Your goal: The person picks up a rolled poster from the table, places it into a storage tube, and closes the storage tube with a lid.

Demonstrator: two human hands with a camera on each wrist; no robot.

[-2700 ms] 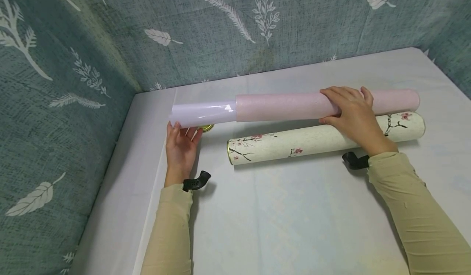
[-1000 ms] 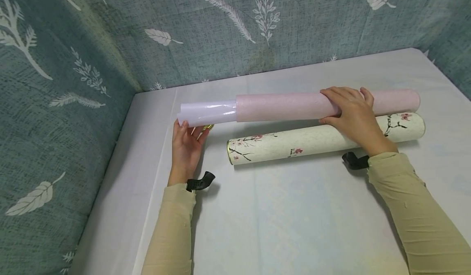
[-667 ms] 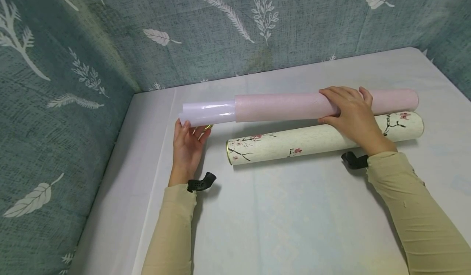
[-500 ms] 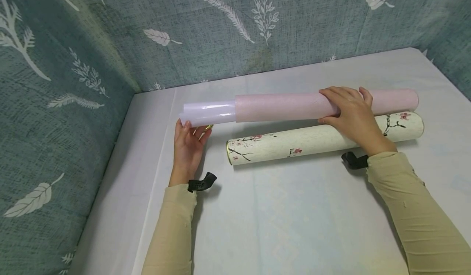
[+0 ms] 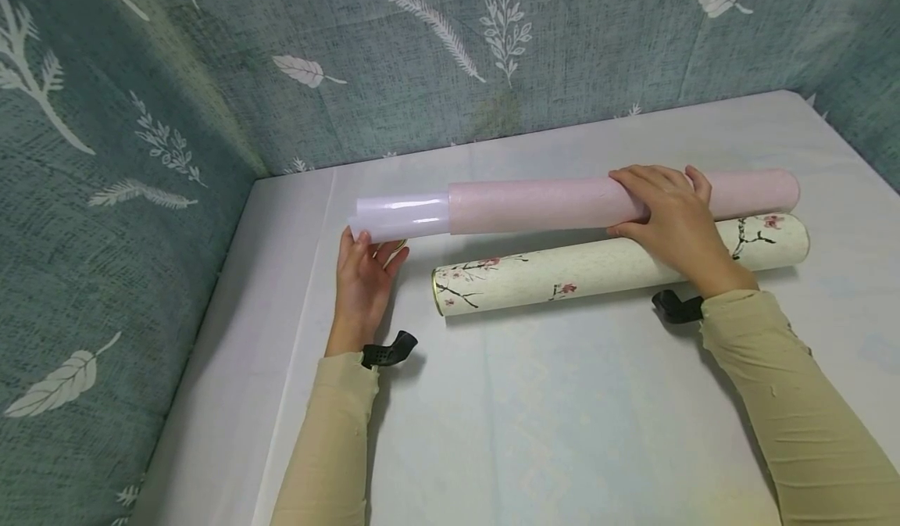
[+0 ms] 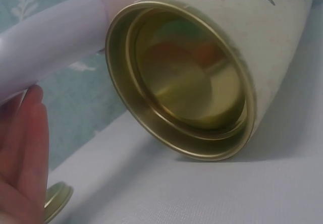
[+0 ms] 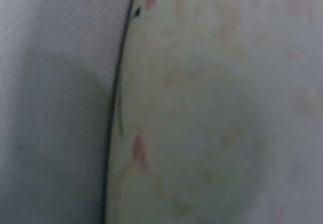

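Observation:
A roll of glossy white paper [image 5: 402, 215] sticks out of the left end of a pink tube [image 5: 530, 205]. My left hand [image 5: 362, 291] holds the roll's free end from below, fingertips at its lower edge. Over the pink tube lies my right hand [image 5: 673, 209], its fingers and thumb gripping it from above. A cream tube with plum-blossom print [image 5: 520, 277] lies in front, under my right wrist. The left wrist view shows its gold-rimmed, recessed end [image 6: 186, 82]. Partly hidden behind my left fingers is a round gold lid [image 6: 58, 201] on the table.
The white-covered table [image 5: 562, 416] meets green leaf-patterned fabric [image 5: 422, 57] at the back and left. Each wrist carries a black camera mount [image 5: 391, 349]. In the right wrist view the blurred cream tube [image 7: 202, 108] fills most of the picture.
My left hand has moved to the right with the paper roll, and less of the roll shows outside the pink tube. My right hand and both tubes stay in place.

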